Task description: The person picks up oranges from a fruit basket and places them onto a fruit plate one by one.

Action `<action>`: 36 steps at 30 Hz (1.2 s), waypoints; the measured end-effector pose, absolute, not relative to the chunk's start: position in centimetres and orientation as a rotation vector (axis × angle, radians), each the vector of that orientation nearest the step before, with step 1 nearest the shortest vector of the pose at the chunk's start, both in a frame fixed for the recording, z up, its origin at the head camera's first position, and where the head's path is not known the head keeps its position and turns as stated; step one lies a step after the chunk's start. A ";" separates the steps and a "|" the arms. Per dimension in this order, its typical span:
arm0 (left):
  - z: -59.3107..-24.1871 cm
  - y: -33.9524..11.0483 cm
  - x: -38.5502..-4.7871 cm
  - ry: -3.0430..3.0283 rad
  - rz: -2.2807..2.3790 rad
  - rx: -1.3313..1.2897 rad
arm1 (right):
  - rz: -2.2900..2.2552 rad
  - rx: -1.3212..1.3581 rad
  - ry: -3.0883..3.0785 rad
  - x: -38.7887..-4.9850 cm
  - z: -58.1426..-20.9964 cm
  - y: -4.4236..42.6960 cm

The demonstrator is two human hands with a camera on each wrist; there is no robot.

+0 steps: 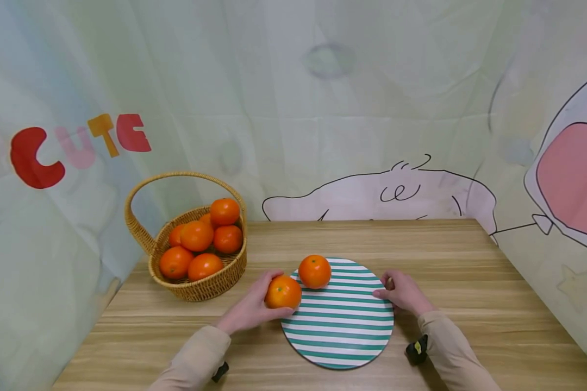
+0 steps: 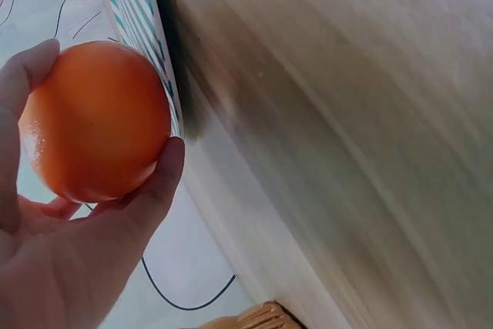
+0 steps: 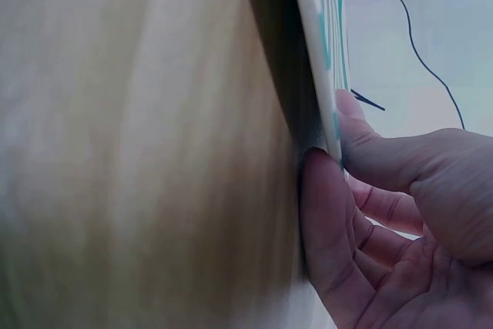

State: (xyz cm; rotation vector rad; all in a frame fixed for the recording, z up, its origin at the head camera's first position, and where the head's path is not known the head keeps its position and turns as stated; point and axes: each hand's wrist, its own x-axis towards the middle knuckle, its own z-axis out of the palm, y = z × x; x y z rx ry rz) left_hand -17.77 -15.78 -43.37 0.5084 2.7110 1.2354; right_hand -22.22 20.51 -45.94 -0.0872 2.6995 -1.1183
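Observation:
My left hand (image 1: 255,305) grips an orange (image 1: 283,293) at the left edge of a round placemat (image 1: 342,326) with green and white stripes. In the left wrist view the thumb and fingers curve around that orange (image 2: 96,121). A second orange (image 1: 315,271) rests on the striped board near its upper left rim. On the opposite side, my right hand (image 1: 405,292) pinches the board's right edge. Its thumb lies on top and a finger is beneath the rim (image 3: 327,59), as the right wrist view shows.
A wicker basket (image 1: 200,288) with a tall handle stands at the left and holds several oranges (image 1: 197,235). The wooden table (image 1: 460,255) ends at a printed curtain (image 1: 283,108) behind and at the sides.

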 end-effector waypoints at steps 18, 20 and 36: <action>-43.6 -14.7 -17.8 2.622 1.212 0.436 | -1.124 -0.079 2.703 -22.3 -46.1 20.5; -43.6 -14.7 -17.8 2.610 1.217 0.430 | -1.125 -0.080 2.705 -22.3 -46.1 20.5; -43.8 -14.1 -17.9 2.578 1.233 0.451 | -1.141 -0.077 2.695 -22.1 -46.1 20.5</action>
